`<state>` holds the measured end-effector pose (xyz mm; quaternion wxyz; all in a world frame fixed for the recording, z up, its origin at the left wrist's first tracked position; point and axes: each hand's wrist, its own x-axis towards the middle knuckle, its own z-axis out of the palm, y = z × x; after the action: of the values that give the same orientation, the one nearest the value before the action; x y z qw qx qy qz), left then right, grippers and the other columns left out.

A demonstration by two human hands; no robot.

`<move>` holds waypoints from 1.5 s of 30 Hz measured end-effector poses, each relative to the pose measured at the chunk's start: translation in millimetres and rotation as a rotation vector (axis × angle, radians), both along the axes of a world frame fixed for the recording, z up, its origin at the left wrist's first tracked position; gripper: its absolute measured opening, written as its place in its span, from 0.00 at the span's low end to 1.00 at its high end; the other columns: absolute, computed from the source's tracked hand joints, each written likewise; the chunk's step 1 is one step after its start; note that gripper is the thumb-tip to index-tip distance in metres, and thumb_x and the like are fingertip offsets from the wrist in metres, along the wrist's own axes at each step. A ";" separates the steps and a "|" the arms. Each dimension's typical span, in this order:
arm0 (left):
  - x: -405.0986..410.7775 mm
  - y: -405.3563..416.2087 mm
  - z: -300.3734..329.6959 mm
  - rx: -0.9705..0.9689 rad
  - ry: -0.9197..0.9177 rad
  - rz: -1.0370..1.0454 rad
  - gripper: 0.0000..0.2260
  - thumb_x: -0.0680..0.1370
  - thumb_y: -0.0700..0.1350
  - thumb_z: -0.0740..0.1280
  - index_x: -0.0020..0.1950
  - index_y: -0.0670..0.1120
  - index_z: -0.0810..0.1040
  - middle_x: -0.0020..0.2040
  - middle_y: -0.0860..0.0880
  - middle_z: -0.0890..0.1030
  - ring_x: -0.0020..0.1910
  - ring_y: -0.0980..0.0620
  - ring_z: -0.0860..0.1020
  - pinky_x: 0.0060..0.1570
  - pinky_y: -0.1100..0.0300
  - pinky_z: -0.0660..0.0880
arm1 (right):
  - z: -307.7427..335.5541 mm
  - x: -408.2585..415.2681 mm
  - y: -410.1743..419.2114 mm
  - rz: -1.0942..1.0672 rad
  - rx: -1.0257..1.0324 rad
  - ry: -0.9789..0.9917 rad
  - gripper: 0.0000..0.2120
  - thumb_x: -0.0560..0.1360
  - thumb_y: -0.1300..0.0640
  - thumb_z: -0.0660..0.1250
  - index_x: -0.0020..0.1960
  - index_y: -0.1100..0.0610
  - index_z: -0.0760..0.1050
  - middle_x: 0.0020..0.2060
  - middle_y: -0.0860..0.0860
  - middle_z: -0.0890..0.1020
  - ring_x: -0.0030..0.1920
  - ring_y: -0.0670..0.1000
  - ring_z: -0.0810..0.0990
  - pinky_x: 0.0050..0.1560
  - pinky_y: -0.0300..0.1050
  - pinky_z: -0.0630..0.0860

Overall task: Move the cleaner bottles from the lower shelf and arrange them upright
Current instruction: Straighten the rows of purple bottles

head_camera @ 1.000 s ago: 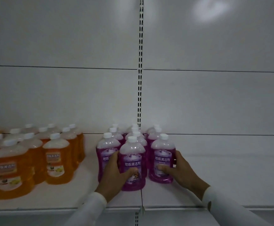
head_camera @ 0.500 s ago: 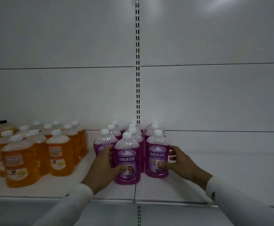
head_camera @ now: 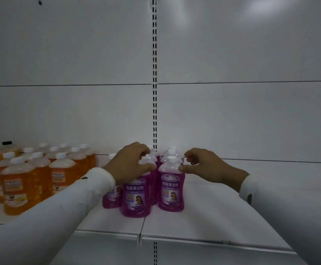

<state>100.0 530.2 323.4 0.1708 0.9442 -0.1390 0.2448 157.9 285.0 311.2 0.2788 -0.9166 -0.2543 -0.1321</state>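
On the white metal shelf (head_camera: 213,217), the left hand (head_camera: 131,165) grips the front-left purple plastic cleaner bottle (head_camera: 135,196); the right hand (head_camera: 203,167), fingers loosely curled, touches the front-right purple bottle (head_camera: 171,190).

Purple cleaner bottles (head_camera: 170,188) (white-capped) upright; clustered

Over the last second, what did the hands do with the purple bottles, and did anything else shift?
Both hands rose from the bottle bodies to the shoulders: left hand over the front middle purple bottle, right hand thumb touching the front right purple bottle. Bottles stayed upright; orange bottles unmoved.
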 end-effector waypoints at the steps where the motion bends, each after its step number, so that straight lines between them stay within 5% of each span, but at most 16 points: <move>1: 3.7 -3.5 3.5 0.028 0.002 -0.005 0.17 0.73 0.55 0.71 0.57 0.49 0.75 0.48 0.53 0.74 0.47 0.54 0.74 0.49 0.61 0.73 | 1.8 0.7 1.6 0.001 -0.013 -0.003 0.29 0.71 0.41 0.71 0.66 0.55 0.71 0.56 0.50 0.78 0.54 0.49 0.77 0.56 0.44 0.76; 9: 55.0 -12.7 17.0 0.418 0.069 -0.034 0.21 0.71 0.61 0.70 0.59 0.50 0.79 0.48 0.52 0.74 0.48 0.53 0.72 0.47 0.60 0.69 | -15.3 23.5 19.6 -0.014 -0.176 0.074 0.24 0.68 0.42 0.75 0.58 0.54 0.78 0.49 0.47 0.79 0.49 0.49 0.77 0.49 0.42 0.73; 14: 88.1 -14.3 14.4 0.575 0.068 -0.123 0.22 0.68 0.65 0.70 0.47 0.47 0.83 0.45 0.49 0.80 0.46 0.48 0.78 0.45 0.57 0.74 | -22.5 43.7 28.2 -0.022 -0.146 0.133 0.21 0.68 0.44 0.75 0.55 0.55 0.80 0.49 0.50 0.83 0.48 0.51 0.81 0.54 0.48 0.79; 20: 116.2 -10.9 8.1 0.562 0.108 -0.170 0.20 0.69 0.62 0.71 0.46 0.46 0.83 0.46 0.48 0.81 0.46 0.48 0.79 0.46 0.57 0.76 | -26.6 52.0 30.7 -0.029 -0.106 0.087 0.19 0.69 0.44 0.74 0.54 0.54 0.79 0.45 0.47 0.81 0.45 0.48 0.80 0.40 0.33 0.72; 24: 125.1 -12.3 7.2 0.546 0.172 -0.154 0.20 0.68 0.62 0.72 0.47 0.46 0.83 0.47 0.48 0.82 0.47 0.48 0.80 0.48 0.55 0.77 | -30.2 55.5 30.5 -0.013 -0.080 0.084 0.19 0.70 0.44 0.73 0.55 0.54 0.78 0.46 0.46 0.81 0.45 0.47 0.80 0.45 0.36 0.76; 28: 128.6 -14.9 7.2 0.513 0.195 -0.145 0.19 0.68 0.60 0.74 0.46 0.45 0.83 0.46 0.48 0.83 0.46 0.48 0.80 0.47 0.55 0.78 | -35.3 60.4 28.5 0.008 -0.070 0.035 0.16 0.71 0.43 0.73 0.51 0.52 0.76 0.40 0.43 0.78 0.40 0.43 0.76 0.39 0.31 0.70; 37: 128.6 -12.2 9.1 0.434 0.285 -0.181 0.21 0.63 0.63 0.74 0.40 0.45 0.83 0.40 0.47 0.84 0.41 0.48 0.81 0.44 0.54 0.78 | -28.0 59.3 13.4 0.046 -0.090 0.163 0.24 0.66 0.39 0.75 0.58 0.48 0.77 0.50 0.44 0.81 0.47 0.45 0.80 0.50 0.41 0.79; 40: 130.9 -5.5 17.2 0.343 0.301 -0.214 0.18 0.68 0.61 0.72 0.42 0.46 0.83 0.42 0.47 0.84 0.43 0.48 0.81 0.45 0.54 0.76 | -19.6 59.6 5.7 0.003 -0.012 0.132 0.18 0.70 0.40 0.72 0.55 0.47 0.76 0.47 0.44 0.81 0.44 0.43 0.80 0.45 0.36 0.77; 43: 140.1 -0.8 23.8 0.303 0.266 -0.203 0.12 0.76 0.53 0.68 0.47 0.47 0.85 0.45 0.50 0.85 0.43 0.52 0.80 0.47 0.58 0.76 | -9.2 71.4 0.5 -0.054 0.146 0.101 0.12 0.78 0.48 0.65 0.53 0.55 0.78 0.44 0.49 0.82 0.44 0.50 0.83 0.49 0.47 0.81; 45: 148.5 -2.4 23.0 0.317 0.246 -0.183 0.10 0.77 0.49 0.67 0.47 0.47 0.85 0.45 0.50 0.85 0.42 0.52 0.79 0.46 0.60 0.75 | -6.4 83.1 0.9 -0.075 0.079 0.132 0.12 0.79 0.51 0.64 0.56 0.58 0.79 0.45 0.53 0.83 0.45 0.53 0.83 0.50 0.48 0.81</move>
<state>248.5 527.8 346.4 0.0573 0.9654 -0.2392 0.0864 241.0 285.9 304.9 0.3260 -0.9203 -0.1956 -0.0917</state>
